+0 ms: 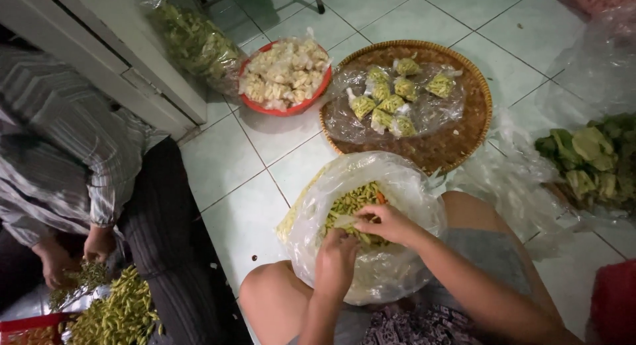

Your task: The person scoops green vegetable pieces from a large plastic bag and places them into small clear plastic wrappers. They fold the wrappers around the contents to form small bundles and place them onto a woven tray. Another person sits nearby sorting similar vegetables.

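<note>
- The big bag of green chillies sits propped in the person's lap, mouth open; it looks thin and slack, so a knee shifting could tip it and spill chillies over the tiles.
- The left hand is curled inside the bag, fingers closed down among the chillies; I cannot tell what it grips.
- The right hand pinches a small clear bag at the big bag's mouth, fingers narrow. That film looks slippery, and a loose pinch could drop it back in.
- Chilli juice on bare fingers could sting.
- Ahead lies a round woven tray, coarse and brown, lined with crinkled plastic and bearing small knotted packets.
- Beside it, a red basin of pale lumpy pieces.
- Leafy greens lie on plastic to the right.
- On the left another person's hands work over a heap of chillies.
</note>
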